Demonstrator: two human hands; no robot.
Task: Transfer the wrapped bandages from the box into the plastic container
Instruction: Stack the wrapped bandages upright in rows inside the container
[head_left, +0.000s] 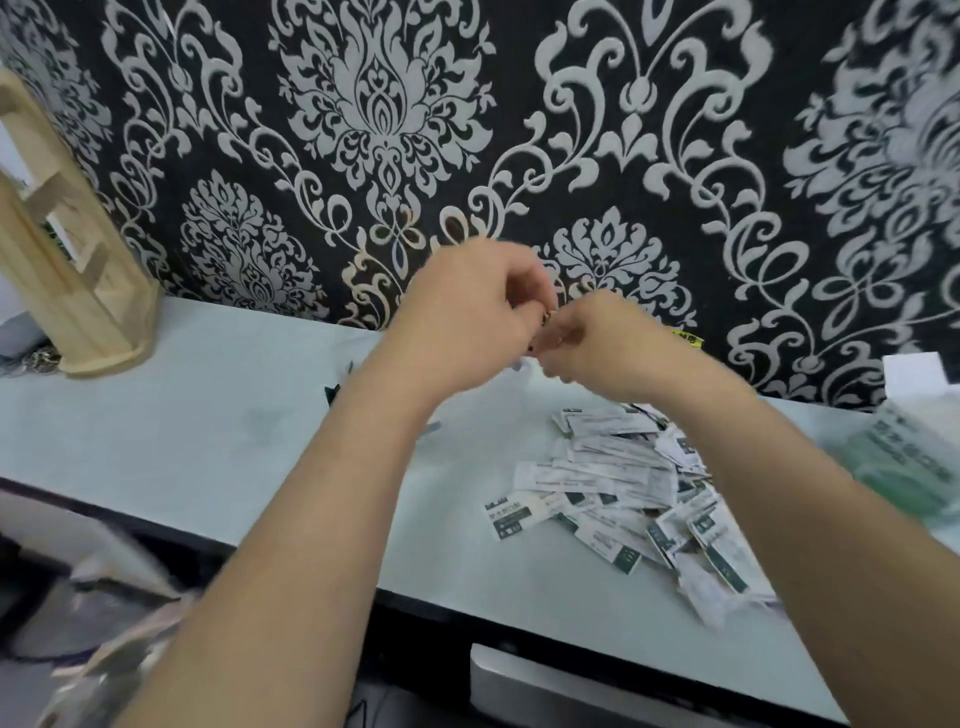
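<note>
In the head view, the two hands meet in the middle of the frame, in front of the black wallpaper (363, 130) with its grey flower pattern and above the far edge of the pale table (208, 426). The left hand (467, 306) has its fingers curled inward toward the right hand (597, 343), whose fingers are curled too, and the fingertips of both come together at one spot. This part is blurred and the backs of the hands cover it, so I cannot tell if either hand pinches something or holds nothing. The wrapped bandages (623, 499) lie in a loose heap on the table at the lower right of centre, between the two forearms and partly under the right one; they are white strips with dark green print, lying one over another in many directions. At the right edge of the frame, near the heap, there is a blurred green and white box (904, 457), and just behind it a small white box (914, 374) against the wall. A light wooden rack (67, 260) stands on the table at the upper left.
</note>
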